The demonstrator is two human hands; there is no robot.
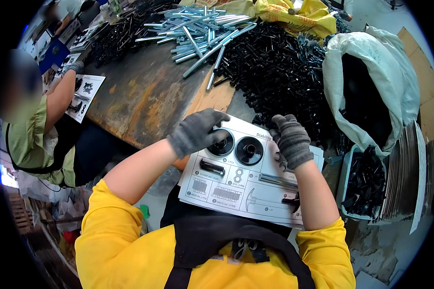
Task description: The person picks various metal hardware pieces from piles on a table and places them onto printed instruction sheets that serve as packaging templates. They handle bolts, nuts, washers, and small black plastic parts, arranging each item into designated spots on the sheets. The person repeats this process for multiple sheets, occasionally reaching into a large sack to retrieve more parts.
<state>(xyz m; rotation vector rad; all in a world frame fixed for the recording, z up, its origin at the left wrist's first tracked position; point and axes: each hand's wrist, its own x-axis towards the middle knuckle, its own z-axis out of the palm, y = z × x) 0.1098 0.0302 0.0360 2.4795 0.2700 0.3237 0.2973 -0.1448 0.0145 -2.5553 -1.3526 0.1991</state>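
Observation:
Both my hands wear grey knit gloves over a printed parts card (226, 190) at the table's near edge. My left hand (197, 132) is open, thumb and forefinger apart, with the thumb touching the left black round disc (219, 147). A second black disc (249, 151) lies beside it. My right hand (292, 140) is curled at the card's upper right; what its fingers hold is hidden. Small curved metal pieces (280, 160) show just under it. Also on the card are a black cylindrical part (212, 167), a silver rod (277, 180) and a black part (291, 202) beside my right forearm.
Ahead are piled silver metal tubes (202, 36) and black bolts (275, 67). A yellow sack (299, 19) lies behind them. On the right stand an open white sack (335, 72), a bin (345, 188) of black parts and stacked cardboard (400, 178). A co-worker (29, 139) sits left.

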